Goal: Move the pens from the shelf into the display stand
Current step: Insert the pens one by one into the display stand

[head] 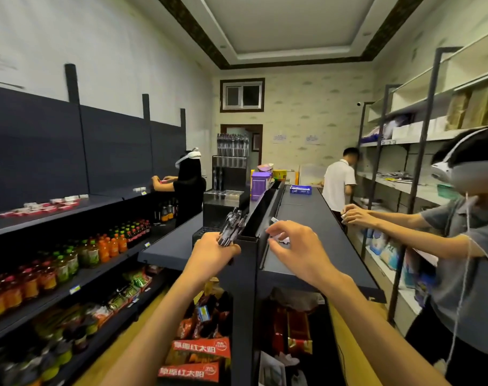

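The left hand point(209, 250) is curled round a bundle of pens point(233, 228), gripping their lower ends. Their long axis runs up and away from the fist, tilted a little to its right. Straight on along that line, well beyond the pen tips, stands the display stand point(231, 165), already holding upright pens in its top tier. The right hand point(293, 246) hovers just beside the left, to its right, fingers spread and loosely bent; a small pale object shows at its fingertips, but whether it is pinched cannot be told. The left hand is nearer the stand, so it probably carries the pens forward.
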### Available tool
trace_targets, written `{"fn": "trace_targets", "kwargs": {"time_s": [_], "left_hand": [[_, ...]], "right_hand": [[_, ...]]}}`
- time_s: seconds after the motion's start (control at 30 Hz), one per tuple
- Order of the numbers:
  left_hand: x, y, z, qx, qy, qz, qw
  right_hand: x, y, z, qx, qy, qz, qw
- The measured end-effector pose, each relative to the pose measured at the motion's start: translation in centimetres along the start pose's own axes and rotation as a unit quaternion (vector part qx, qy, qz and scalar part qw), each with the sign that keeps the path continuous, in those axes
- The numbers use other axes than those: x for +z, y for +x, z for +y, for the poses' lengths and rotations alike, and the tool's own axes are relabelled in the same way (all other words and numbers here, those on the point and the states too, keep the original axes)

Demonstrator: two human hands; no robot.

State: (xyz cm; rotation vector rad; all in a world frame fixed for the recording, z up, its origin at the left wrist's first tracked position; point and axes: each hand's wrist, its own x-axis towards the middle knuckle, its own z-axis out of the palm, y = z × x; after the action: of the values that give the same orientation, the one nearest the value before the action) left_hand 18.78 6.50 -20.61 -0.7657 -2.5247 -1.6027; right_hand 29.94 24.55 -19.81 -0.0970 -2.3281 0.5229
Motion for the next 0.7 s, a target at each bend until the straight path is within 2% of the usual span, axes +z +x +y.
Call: {"fn": "trace_targets", "kwargs": {"time_s": [0.27, 0.43, 0.7], "left_hand": [[-2.3, 9.2, -2.7, 0.017, -0.021, -0.042, 0.999], [-4.1, 15.0, -2.7, 0.030, -0.019, -0.031, 0.999], [-4.9, 20.8, -4.2, 0.041, -0.037, -0.058, 0.997]], "right_hand": [[5.4, 8.0, 0.1, -0.003, 0.006, 0.019, 1.000], [7.5, 13.5, 0.6, -0.018, -0.014, 0.027, 0.999], [11.5, 17.7, 0.2, -0.016, -0.034, 0.008, 0.999]]}}
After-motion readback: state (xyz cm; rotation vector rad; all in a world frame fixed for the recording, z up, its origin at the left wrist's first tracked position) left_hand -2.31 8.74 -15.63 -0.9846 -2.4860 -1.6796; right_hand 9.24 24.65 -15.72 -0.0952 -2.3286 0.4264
